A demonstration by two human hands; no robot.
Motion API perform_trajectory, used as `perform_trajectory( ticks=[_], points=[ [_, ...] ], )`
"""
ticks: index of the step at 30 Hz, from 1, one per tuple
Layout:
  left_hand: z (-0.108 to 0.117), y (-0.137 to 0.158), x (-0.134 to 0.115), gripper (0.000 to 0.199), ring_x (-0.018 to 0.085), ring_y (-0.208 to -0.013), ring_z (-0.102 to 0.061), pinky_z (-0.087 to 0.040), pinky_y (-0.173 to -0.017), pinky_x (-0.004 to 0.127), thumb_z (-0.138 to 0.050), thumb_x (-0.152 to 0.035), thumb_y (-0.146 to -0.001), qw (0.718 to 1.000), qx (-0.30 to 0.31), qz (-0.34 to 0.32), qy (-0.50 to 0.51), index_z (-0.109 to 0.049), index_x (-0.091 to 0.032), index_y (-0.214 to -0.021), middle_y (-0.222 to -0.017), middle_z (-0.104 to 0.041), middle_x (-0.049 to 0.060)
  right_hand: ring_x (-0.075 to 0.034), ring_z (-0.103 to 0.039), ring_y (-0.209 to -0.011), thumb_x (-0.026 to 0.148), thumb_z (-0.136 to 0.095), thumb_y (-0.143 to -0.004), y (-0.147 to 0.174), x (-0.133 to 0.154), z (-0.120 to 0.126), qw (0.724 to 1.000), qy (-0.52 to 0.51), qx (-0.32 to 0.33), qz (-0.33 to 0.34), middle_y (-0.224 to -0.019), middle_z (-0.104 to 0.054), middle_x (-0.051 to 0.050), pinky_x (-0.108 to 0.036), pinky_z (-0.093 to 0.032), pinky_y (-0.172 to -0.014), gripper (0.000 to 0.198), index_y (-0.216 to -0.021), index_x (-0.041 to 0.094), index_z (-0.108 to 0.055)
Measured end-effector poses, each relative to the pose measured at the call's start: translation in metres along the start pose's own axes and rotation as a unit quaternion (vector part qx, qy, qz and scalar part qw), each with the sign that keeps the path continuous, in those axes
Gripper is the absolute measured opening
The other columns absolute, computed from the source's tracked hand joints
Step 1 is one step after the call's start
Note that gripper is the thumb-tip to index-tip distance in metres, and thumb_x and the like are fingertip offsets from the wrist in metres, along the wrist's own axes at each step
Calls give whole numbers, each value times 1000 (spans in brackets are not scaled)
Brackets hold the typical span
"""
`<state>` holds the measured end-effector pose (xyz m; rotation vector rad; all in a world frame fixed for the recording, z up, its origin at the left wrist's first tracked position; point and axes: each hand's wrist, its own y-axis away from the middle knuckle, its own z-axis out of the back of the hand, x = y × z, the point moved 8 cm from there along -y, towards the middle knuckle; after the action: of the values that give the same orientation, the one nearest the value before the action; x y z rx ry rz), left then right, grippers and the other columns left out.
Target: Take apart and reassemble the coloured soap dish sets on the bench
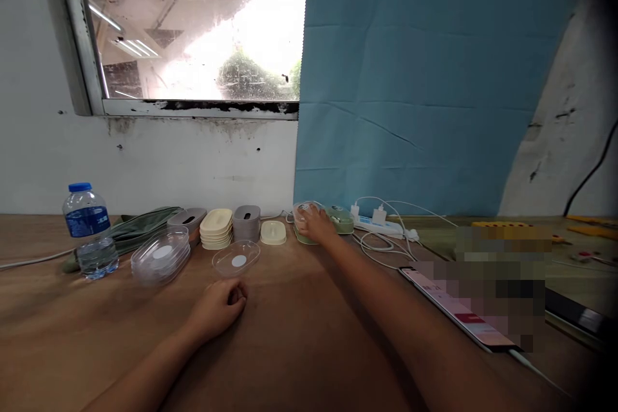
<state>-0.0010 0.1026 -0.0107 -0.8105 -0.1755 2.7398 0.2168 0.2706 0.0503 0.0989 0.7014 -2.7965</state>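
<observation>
My right hand point(315, 224) reaches far across the wooden table point(299, 335) and closes over a clear lid on top of a green soap box point(303, 238) near the wall. Another green box point(342, 219) sits just right of it. My left hand point(219, 308) rests curled on the table with nothing in it, just below a single clear plastic lid point(236, 257). Left of that lid lies a stack of clear lids point(161, 255). Behind them stand a cream stack point(216, 228), a grey box point(246, 221) and a cream piece point(273, 232).
A water bottle point(89, 232) stands at the left beside a green cloth bag point(130, 235). A white power strip point(379, 224) with chargers and cables lies right of the boxes. A phone point(458, 312) lies on its cable at right. A blue cloth hangs on the wall.
</observation>
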Motion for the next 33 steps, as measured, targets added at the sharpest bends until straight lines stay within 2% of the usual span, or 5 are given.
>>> perform_trajectory(
  ticks=[11, 17, 23, 28, 33],
  points=[
    [2, 1, -3, 16, 13, -63, -51, -33, -56, 22, -44, -19, -69, 1000, -2, 5, -3, -58, -19, -77, -66, -58, -1, -37, -27, -119, 31, -55, -74, -5, 14, 17, 999, 13, -14, 48, -123, -40, -22, -48, -15, -98, 61, -125, 4, -35],
    [5, 2, -6, 15, 14, -63, -50, -34, -57, 23, -43, -19, -71, 1000, -21, -2, -11, -57, -18, -75, -69, -57, 0, -19, -54, -93, 28, -48, -85, 13, 87, 4, 983, -5, 26, 180, -110, -52, -7, -39, -46, -78, 28, -110, 15, -49],
    [38, 8, -28, 16, 17, -74, -50, -36, -68, 28, -42, -18, -73, 987, -112, -61, -97, -54, -20, -83, -81, -55, 3, -18, -55, -91, 29, -48, -85, 31, 115, -17, 986, -31, 58, 156, -109, -53, -7, -38, -47, -76, 28, -109, 15, -49],
    [49, 8, -23, 26, 22, -90, -49, -36, -79, 34, -44, -17, -71, 976, -139, -73, -149, -55, -20, -94, -100, -55, 6, -19, -56, -87, 10, -38, -86, 76, 99, 7, 982, -83, 69, 154, -101, -56, -10, -31, -45, -75, 22, -102, 14, -54],
    [38, 4, -13, 38, 22, -104, -45, -32, -89, 34, -42, -10, -69, 978, -91, -112, -147, -53, -19, -104, -111, -54, 6, -18, -53, -87, 5, -42, -76, 157, 76, 42, 967, -131, 83, 200, -96, -57, -7, -27, -41, -78, 25, -94, 17, -54]
  ],
)
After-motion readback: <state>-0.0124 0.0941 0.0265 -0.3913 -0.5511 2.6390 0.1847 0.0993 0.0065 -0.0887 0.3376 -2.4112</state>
